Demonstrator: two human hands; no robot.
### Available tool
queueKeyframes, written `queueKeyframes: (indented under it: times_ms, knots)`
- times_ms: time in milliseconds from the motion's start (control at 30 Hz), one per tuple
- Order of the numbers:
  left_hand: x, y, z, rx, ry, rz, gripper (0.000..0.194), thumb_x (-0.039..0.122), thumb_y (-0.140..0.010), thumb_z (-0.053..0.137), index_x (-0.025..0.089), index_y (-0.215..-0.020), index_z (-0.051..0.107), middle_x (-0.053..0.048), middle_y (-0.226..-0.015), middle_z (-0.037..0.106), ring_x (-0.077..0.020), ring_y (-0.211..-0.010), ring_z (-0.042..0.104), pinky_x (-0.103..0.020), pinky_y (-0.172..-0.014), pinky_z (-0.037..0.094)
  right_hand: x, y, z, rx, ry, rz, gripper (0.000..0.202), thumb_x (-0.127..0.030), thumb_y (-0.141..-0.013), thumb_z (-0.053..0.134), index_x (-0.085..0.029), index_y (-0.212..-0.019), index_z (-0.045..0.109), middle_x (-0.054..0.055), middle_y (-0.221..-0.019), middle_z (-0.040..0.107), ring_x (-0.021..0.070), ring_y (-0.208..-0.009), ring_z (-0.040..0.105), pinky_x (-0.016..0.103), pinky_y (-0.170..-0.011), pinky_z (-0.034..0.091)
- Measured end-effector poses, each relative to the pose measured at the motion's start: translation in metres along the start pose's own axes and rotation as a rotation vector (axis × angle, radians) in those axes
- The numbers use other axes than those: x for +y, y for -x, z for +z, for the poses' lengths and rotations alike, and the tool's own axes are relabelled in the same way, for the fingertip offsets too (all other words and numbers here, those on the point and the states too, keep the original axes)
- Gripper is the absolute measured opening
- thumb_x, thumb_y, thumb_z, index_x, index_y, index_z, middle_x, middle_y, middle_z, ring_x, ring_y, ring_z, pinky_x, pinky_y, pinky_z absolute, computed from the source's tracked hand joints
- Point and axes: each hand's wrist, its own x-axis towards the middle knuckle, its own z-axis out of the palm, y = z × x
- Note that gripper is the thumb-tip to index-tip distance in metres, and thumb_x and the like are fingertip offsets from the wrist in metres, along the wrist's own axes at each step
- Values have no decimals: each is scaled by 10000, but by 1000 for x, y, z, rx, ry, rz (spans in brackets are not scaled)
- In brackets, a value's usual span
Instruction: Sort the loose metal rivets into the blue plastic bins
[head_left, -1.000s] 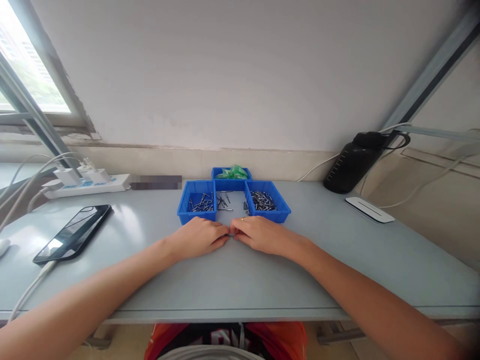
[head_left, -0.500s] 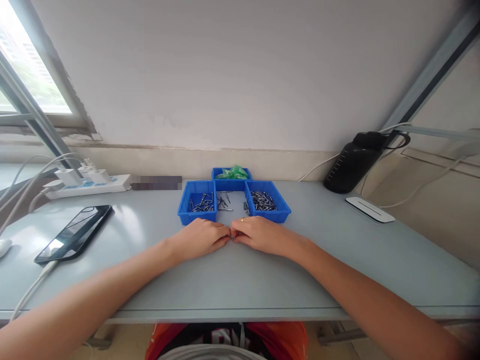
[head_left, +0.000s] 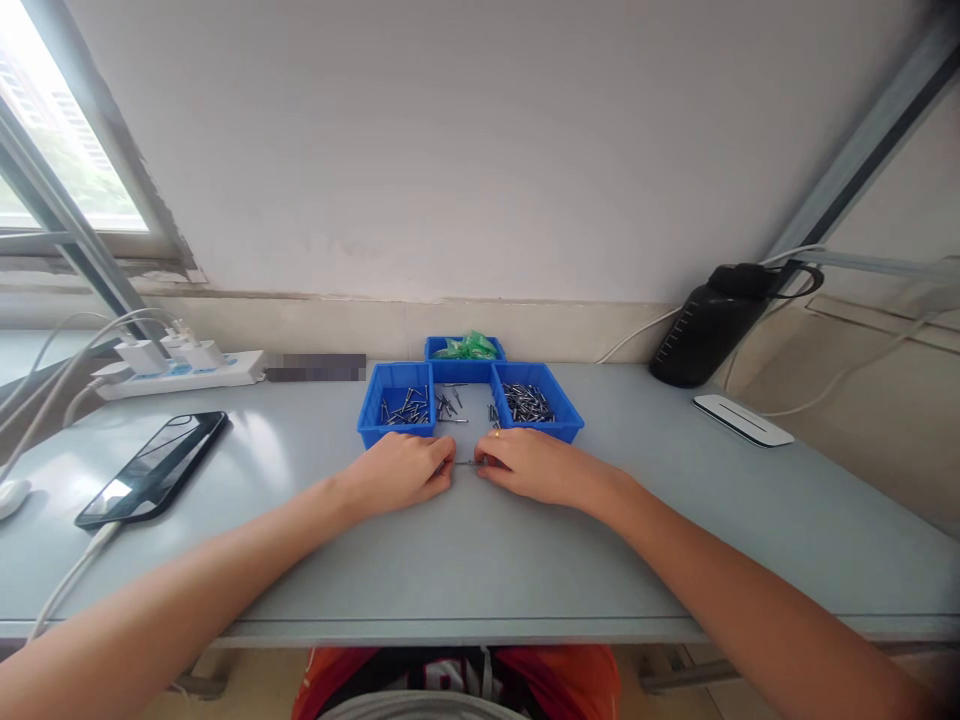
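Observation:
A thin metal screw-like piece (head_left: 465,463) spans the small gap between my two hands, low over the table. My left hand (head_left: 405,470) is closed, thumb and fingers pinched at its left end. On the other end, my right hand (head_left: 536,466) pinches with its fingertips, which hide part of it. Just beyond my left hand stands a blue bin (head_left: 365,425) with loose metal screws (head_left: 409,408). Past my right hand, another blue bin (head_left: 571,425) holds a denser pile of similar pieces (head_left: 528,402). Several loose ones (head_left: 448,405) lie on the table between the bins.
A third blue bin (head_left: 465,372) with green plastic (head_left: 471,346) stands at the back. Leftward are a phone (head_left: 154,470) on a cable and a power strip (head_left: 225,372). At right are a black bottle (head_left: 697,330) and a flat white device (head_left: 742,420).
My hands have moved slightly apart from touching fingertips. The thin metal piece now shows in the gap between them. The bins stay in place.

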Motion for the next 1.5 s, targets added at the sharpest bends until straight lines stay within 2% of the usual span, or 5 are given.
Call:
queueKeyframes:
  times_ms: [267,467,967,1300,1500]
  knots:
    - [1,1,-2,-31,6,-13,145,255,-918,385,195,-891,514,-2,-751,652,-166,-631,620,-242,-525,361,-2,1,0,-28,55,10,132,-233,-887,428,-202,-856,552,41,-895,660,158,-784,603,252,-626,374]
    - [-1,1,0,-29,-12,28,220,289,-953,358,195,-858,532,-2,-798,657,-152,-654,614,-243,-508,320,-5,2,-2,36,45,13,124,-214,-898,395,-217,-848,508,13,-853,656,141,-723,582,245,-597,350]
    - [1,1,1,157,18,79,307,289,-977,315,175,-859,575,-4,-752,620,-117,-640,573,-239,-532,332,-7,2,-1,-22,58,27,105,-226,-860,435,-209,-842,537,23,-853,676,150,-722,600,239,-555,325]
    - [1,-1,1,-6,-29,5,298,295,-972,332,184,-843,576,-9,-779,654,-138,-633,608,-233,-510,344,-10,5,-10,101,30,51,103,-207,-878,432,-214,-851,531,-15,-731,633,108,-606,531,237,-534,286]
    - [1,-1,1,-4,-16,6,302,296,-972,332,185,-833,577,-10,-782,658,-138,-641,605,-232,-507,327,-12,5,-12,138,23,15,153,-242,-911,388,-225,-887,539,-30,-682,614,110,-572,505,239,-538,288]
